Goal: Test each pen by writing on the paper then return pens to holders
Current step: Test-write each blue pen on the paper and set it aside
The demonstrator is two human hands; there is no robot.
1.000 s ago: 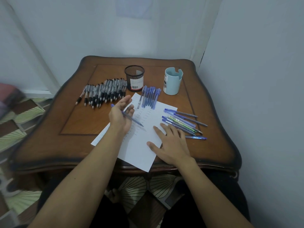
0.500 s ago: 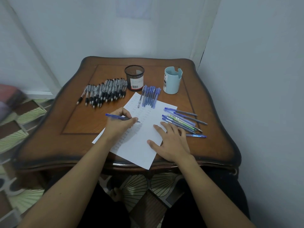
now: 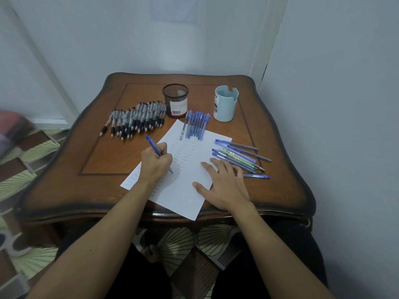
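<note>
Now left hand [image 3: 155, 164] grips the blue pen [image 3: 151, 143] on paper [image 3: 183, 192]; flat right hand [image 3: 226, 186] pins its right edge.

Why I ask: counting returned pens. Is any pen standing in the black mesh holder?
No, nothing sticks up from the black mesh holder; the black pens lie flat beside it.

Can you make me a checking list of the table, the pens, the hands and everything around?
Surface: brown wooden table, covered in part by a white sheet of paper with small scribbles.
Job's things: black mesh cup and pale blue plastic holder, no pens seen inside; row of black-grip pens; row of blue capped pens; loose mixed pens.
Clutter: nothing seen.
Hands: left hand grips a blue pen, tip on paper; right hand rests flat on paper.
Cables: nothing seen.
Surroundings: pale walls, patterned floor.
</note>
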